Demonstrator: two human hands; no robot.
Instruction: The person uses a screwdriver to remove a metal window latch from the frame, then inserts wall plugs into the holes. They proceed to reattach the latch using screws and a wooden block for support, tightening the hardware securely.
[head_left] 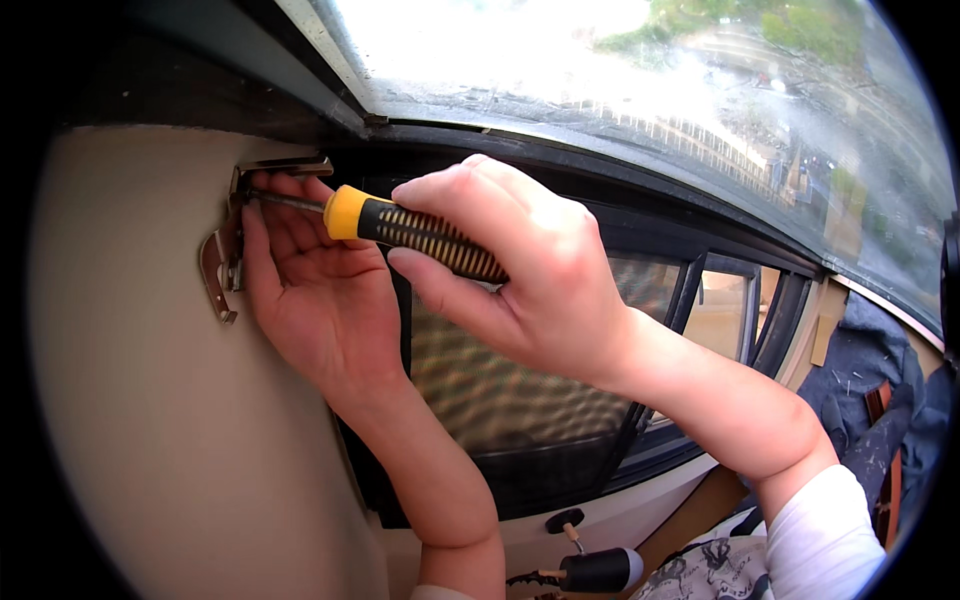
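Observation:
My right hand is wrapped around the yellow and black handle of a screwdriver. Its thin metal shaft points left, with the tip at a brown metal bracket on the pale wall. Palm facing up, my left hand reaches to that bracket, thumb and curled fingers on either side of the screwdriver's tip. The left fingertips press at the bracket; exactly what they pinch there, perhaps a screw too, is partly hidden. An upper arm of the bracket sticks out over the left fingers.
A dark window frame with wet glass runs above my hands. Below it sits a dark-framed sliding panel with mesh. Blue-grey cloth lies at the right. Near the bottom is a black cylinder with a white end.

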